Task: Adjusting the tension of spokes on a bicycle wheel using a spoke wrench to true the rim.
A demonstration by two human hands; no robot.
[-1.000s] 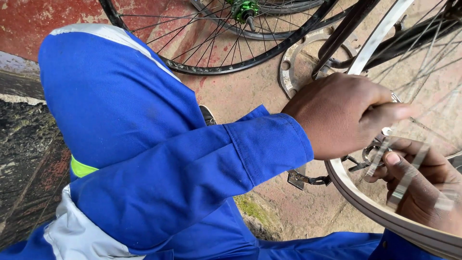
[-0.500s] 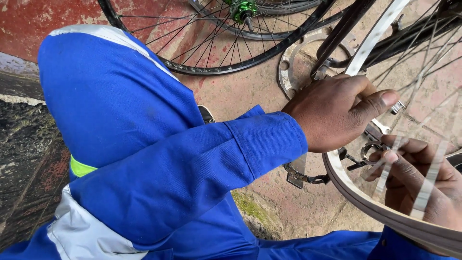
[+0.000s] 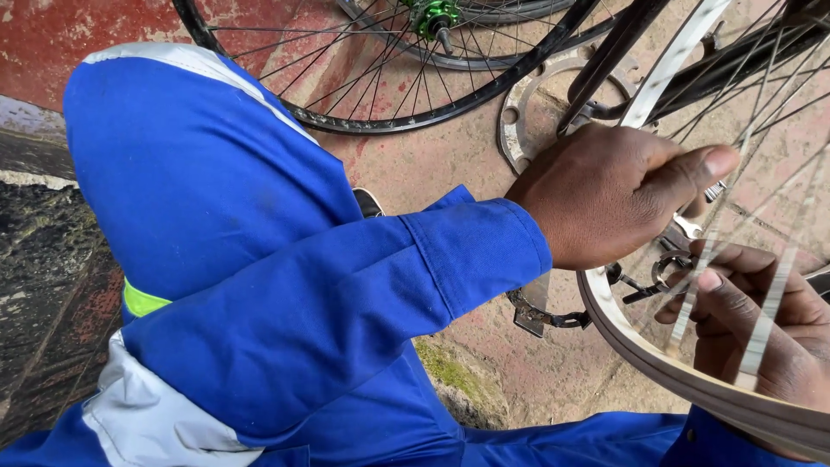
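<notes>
My left hand (image 3: pixel 618 195) pinches a small spoke wrench (image 3: pixel 689 227) just inside the rim (image 3: pixel 644 359), spokes (image 3: pixel 765 316) running past my loosely curled right hand (image 3: pixel 761 333) below

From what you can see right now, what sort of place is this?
Probably a bicycle repair spot, maybe outdoors, on a rough concrete floor. A black spoked wheel and a toothed chainring lie on the ground. Both hands, left and right, work at the silver wheel rim.
</notes>
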